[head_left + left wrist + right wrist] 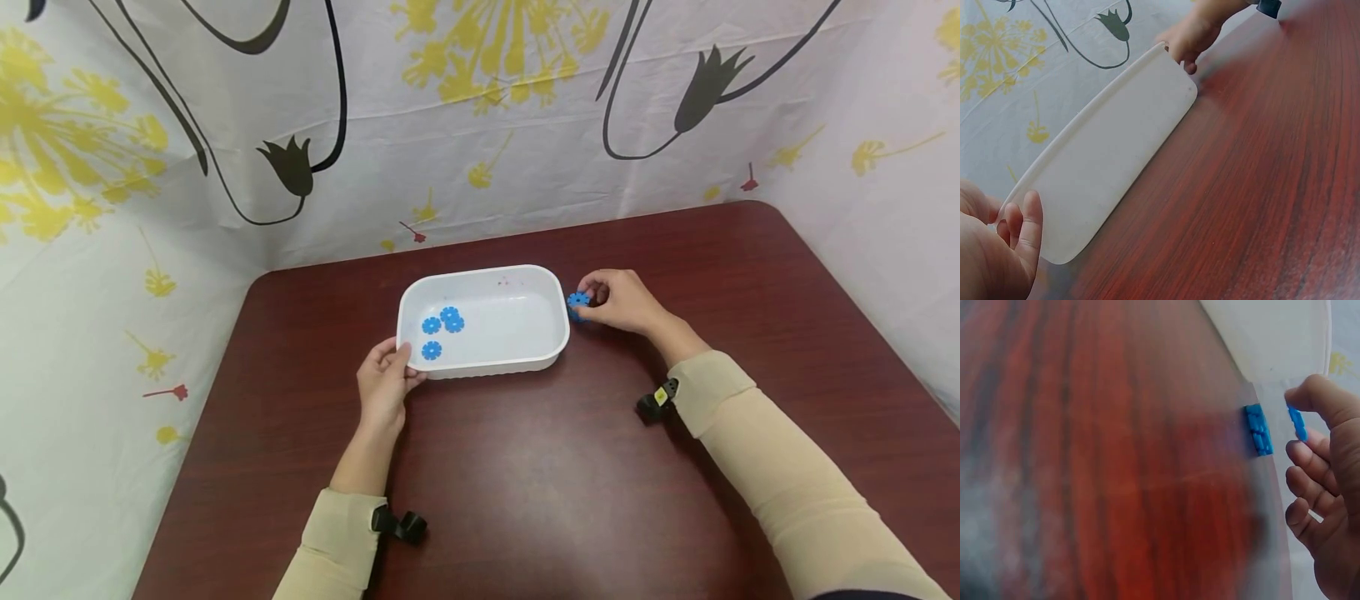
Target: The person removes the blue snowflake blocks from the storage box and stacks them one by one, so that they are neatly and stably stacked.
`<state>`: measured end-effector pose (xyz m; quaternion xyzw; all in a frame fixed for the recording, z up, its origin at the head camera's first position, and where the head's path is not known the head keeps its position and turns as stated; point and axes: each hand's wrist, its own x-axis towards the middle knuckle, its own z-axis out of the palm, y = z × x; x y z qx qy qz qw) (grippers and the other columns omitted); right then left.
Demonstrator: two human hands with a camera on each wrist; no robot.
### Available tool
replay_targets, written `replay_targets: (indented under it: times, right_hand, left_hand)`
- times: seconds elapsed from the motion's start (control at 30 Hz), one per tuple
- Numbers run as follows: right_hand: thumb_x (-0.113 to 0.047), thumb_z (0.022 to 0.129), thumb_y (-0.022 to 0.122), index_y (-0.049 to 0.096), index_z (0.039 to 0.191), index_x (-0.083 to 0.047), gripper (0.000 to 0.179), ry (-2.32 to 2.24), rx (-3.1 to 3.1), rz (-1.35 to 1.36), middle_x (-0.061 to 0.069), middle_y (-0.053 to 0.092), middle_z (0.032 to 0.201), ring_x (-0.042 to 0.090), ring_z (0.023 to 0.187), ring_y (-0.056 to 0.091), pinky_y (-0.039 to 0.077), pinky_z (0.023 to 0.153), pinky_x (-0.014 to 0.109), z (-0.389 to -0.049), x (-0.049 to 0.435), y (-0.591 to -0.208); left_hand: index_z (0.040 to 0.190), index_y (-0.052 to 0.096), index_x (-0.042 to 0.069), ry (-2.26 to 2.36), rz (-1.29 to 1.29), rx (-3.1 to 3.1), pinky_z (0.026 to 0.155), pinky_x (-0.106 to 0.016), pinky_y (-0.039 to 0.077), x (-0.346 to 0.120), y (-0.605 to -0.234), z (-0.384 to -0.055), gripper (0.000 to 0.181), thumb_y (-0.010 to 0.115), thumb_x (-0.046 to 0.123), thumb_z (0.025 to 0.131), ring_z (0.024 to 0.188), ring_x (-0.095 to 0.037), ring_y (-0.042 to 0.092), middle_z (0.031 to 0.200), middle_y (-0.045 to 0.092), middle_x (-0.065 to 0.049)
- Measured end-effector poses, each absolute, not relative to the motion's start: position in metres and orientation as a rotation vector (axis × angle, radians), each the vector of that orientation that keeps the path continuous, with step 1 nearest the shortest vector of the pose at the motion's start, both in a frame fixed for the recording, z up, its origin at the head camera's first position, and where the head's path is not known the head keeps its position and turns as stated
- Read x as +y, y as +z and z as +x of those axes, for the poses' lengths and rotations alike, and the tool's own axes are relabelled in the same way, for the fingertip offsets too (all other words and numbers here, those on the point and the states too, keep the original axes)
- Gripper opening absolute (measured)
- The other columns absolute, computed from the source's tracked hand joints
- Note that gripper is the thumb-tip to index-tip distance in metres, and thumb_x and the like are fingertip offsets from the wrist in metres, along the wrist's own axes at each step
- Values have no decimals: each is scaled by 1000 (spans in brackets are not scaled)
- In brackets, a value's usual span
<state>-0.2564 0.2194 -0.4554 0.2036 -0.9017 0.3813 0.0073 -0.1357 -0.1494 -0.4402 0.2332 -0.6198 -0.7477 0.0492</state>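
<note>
A white plastic tray [510, 325] sits on the table, with several blue notched discs [431, 350] lying loose in its left part. My left hand [384, 387] grips the tray's near left corner, thumb over the rim; the left wrist view shows this hand [1004, 250] at the tray's end. Just beyond the tray's right end, my right hand [622, 302] pinches one blue notched disc [1297, 422] between thumb and forefinger, lifted off the table. Below it, a short stack of blue discs [1258, 430] rests on the table beside the tray.
The dark red wood-grain table [540, 467] extends around the tray. A white cloth with flower prints [465, 167] hangs along the table's back and sides. Black straps with small devices [656, 400] are on both wrists.
</note>
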Motion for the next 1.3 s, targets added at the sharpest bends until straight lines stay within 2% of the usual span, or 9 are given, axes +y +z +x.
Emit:
replay_targets:
  times: [0.2,0.83,1.3]
  right_hand:
    - [-14,79,83,69,97,-3,25,1179,-2871,658,8,64,85,21,78,55,49,67,29,-257,223,-460]
    - [-16,79,86,69,97,-5,27,1156,-2904,648,5,63,84,18,72,54,46,61,26,-255,226,-461]
    - [-24,89,79,68,102,-4,26,1183,-2766,636,6,62,84,19,70,54,46,61,25,-257,225,-450]
  left_hand:
    - [132,55,0,-2282,707,-1881,62,-25,61,-149,-440,-135,33,63,10,101,62,-10,56,87,56,-8]
    - [132,55,0,-2273,706,-1895,61,-24,61,-149,-440,-135,34,63,11,101,62,-10,57,88,56,-9]
    - [133,55,-1,-2266,694,-1903,61,-24,61,-149,-441,-135,35,63,11,101,62,-9,57,89,56,-10]
